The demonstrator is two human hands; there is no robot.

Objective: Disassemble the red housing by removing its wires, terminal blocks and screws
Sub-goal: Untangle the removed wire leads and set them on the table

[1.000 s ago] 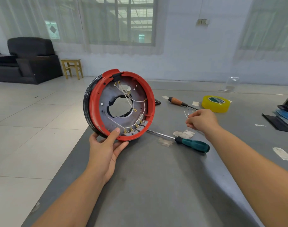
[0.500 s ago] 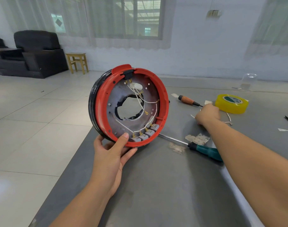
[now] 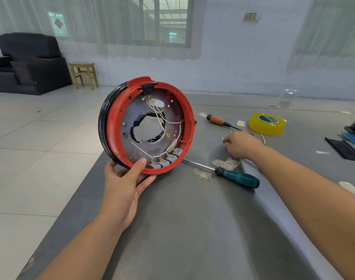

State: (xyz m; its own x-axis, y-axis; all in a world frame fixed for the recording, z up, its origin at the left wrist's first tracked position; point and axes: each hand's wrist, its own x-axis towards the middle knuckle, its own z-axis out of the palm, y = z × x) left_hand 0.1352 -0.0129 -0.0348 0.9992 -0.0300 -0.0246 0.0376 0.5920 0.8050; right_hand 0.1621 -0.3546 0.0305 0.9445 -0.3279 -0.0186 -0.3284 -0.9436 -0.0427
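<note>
Left grip (image 3: 126, 178) clasps housing (image 3: 150, 126); right (image 3: 241, 146) blurred.

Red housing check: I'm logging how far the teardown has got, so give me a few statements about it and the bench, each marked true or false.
1. The left hand holds the red housing upright on edge at the table's corner. True.
2. All wires are already out of the housing. False: white wires still run across its inside.
3. Grey terminal blocks sit in a row along the lower rim. True.
4. The right hand grips the green-handled screwdriver. False: that screwdriver lies on the table, nearer the camera than the hand.
5. The yellow tape roll lies inside the housing. False: it lies on the table, far right of it.
</note>
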